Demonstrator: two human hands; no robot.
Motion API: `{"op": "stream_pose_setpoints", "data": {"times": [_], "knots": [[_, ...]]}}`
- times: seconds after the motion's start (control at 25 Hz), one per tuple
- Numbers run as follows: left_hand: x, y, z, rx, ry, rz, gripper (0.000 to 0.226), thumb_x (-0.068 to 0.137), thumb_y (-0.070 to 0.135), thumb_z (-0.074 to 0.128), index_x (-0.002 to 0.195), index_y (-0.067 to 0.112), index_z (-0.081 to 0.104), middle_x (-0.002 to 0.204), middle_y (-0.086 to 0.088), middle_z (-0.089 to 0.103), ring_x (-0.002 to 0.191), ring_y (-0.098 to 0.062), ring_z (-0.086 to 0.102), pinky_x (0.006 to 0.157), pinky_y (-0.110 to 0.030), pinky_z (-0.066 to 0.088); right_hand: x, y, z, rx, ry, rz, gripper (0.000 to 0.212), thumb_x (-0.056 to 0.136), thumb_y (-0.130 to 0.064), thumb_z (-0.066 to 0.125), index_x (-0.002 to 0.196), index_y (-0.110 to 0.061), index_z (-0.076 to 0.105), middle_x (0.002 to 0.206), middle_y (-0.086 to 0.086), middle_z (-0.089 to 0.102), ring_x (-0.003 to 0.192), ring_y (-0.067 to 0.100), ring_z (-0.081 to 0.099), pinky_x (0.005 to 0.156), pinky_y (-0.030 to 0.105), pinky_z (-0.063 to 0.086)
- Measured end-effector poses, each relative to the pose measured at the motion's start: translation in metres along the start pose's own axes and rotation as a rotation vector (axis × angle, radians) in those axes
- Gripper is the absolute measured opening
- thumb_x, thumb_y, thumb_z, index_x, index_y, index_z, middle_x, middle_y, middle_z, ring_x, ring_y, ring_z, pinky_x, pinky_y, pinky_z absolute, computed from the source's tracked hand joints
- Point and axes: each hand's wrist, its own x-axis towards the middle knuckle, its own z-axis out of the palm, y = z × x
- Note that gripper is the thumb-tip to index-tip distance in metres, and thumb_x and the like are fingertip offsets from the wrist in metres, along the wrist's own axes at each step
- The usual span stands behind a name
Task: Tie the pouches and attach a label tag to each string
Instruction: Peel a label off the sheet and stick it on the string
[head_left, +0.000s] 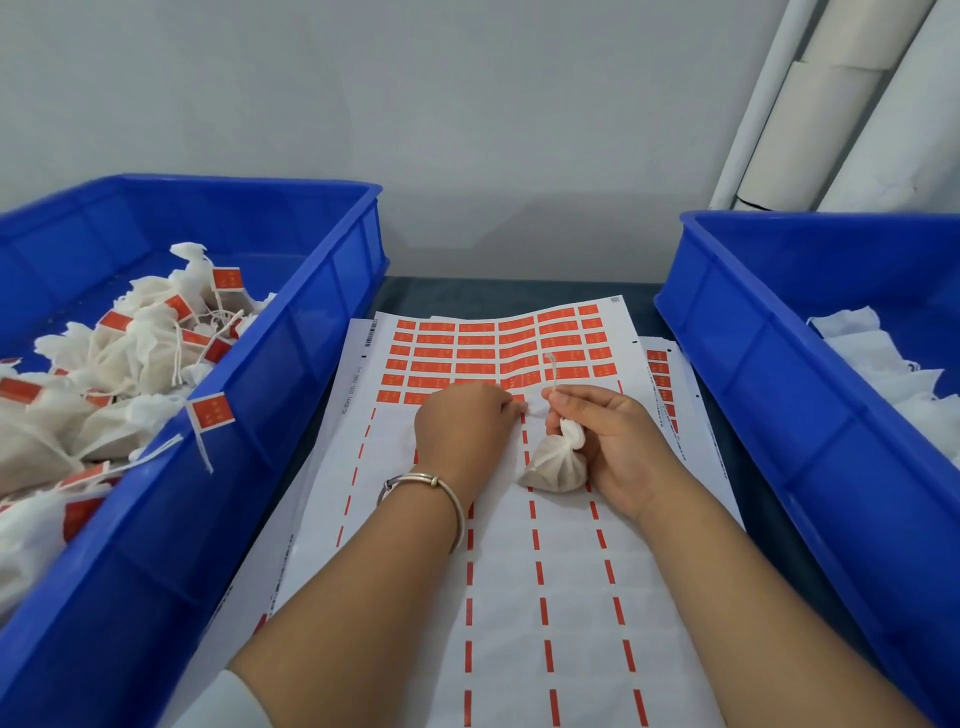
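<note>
Pouch (553, 465), tied but untagged, sat in the right hand (613, 447), which pinched its string (551, 371) over the label sheet (519, 519) while the left hand (462, 423) picked at a label, with many tagged pouches in the left bin (291, 332) and untied ones in the right bin (779, 364).
</note>
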Motion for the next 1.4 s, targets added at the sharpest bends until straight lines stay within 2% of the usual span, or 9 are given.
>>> {"op": "stream_pose_setpoints", "data": {"times": [0.16, 0.4, 0.56, 0.8, 0.88, 1.12, 1.4], "knots": [[-0.002, 0.001, -0.003, 0.023, -0.019, 0.042, 0.037, 0.095, 0.046, 0.044, 0.112, 0.023, 0.068, 0.101, 0.005, 0.069, 0.084, -0.016, 0.062, 0.083, -0.027, 0.051, 0.001, 0.0, 0.0, 0.009, 0.006, 0.005, 0.015, 0.082, -0.007, 0.067, 0.078, -0.017, 0.078, 0.085, 0.001, 0.074, 0.063, 0.01, 0.065, 0.06, 0.024, 0.053], [0.002, 0.005, -0.002, 0.089, -0.031, 0.029, 0.033, 0.097, 0.041, 0.044, 0.11, 0.022, 0.068, 0.096, 0.003, 0.068, 0.077, -0.016, 0.061, 0.081, -0.026, 0.05, 0.0, -0.001, -0.001, 0.007, -0.004, -0.01, 0.017, 0.083, -0.007, 0.066, 0.077, -0.017, 0.078, 0.078, 0.002, 0.072, 0.062, 0.011, 0.065, 0.059, 0.024, 0.054], [-0.002, 0.007, -0.006, 0.069, -0.036, 0.05, 0.04, 0.093, 0.051, 0.043, 0.102, 0.023, 0.07, 0.087, 0.005, 0.067, 0.071, -0.014, 0.059, 0.075, -0.024, 0.049, 0.0, -0.001, 0.0, 0.01, -0.002, -0.011, 0.018, 0.084, -0.007, 0.066, 0.077, -0.017, 0.078, 0.078, 0.001, 0.072, 0.061, 0.01, 0.065, 0.059, 0.024, 0.054], [0.003, 0.01, -0.01, 0.091, -0.161, -0.019, 0.045, 0.092, 0.055, 0.042, 0.108, 0.022, 0.068, 0.096, 0.002, 0.067, 0.082, -0.019, 0.061, 0.086, -0.033, 0.052, 0.0, -0.001, 0.002, 0.027, 0.009, -0.018, 0.018, 0.083, -0.004, 0.065, 0.074, -0.014, 0.077, 0.077, 0.002, 0.073, 0.059, 0.01, 0.065, 0.058, 0.023, 0.054], [0.001, 0.01, -0.007, 0.066, -0.115, -0.016, 0.043, 0.093, 0.053, 0.042, 0.106, 0.022, 0.069, 0.093, 0.004, 0.068, 0.079, -0.017, 0.06, 0.084, -0.031, 0.051, 0.0, -0.001, 0.001, 0.02, 0.008, -0.021, 0.018, 0.082, -0.006, 0.066, 0.073, -0.015, 0.077, 0.079, 0.001, 0.073, 0.061, 0.01, 0.065, 0.059, 0.023, 0.054], [-0.003, 0.006, 0.001, 0.018, 0.063, 0.022, 0.041, 0.095, 0.048, 0.042, 0.089, 0.022, 0.072, 0.069, 0.006, 0.061, 0.056, -0.009, 0.05, 0.062, -0.021, 0.042, 0.002, 0.001, -0.002, 0.004, 0.003, -0.019, 0.014, 0.083, -0.008, 0.066, 0.081, -0.017, 0.077, 0.089, 0.001, 0.074, 0.065, 0.01, 0.066, 0.063, 0.025, 0.054], [0.001, 0.006, 0.002, 0.02, 0.119, 0.053, 0.028, 0.097, 0.036, 0.044, 0.1, 0.023, 0.068, 0.086, 0.004, 0.066, 0.066, -0.012, 0.052, 0.065, -0.021, 0.041, 0.003, 0.0, -0.001, 0.004, 0.005, -0.023, 0.018, 0.084, -0.008, 0.066, 0.078, -0.019, 0.078, 0.088, -0.001, 0.074, 0.072, 0.01, 0.069, 0.063, 0.025, 0.055]]}}
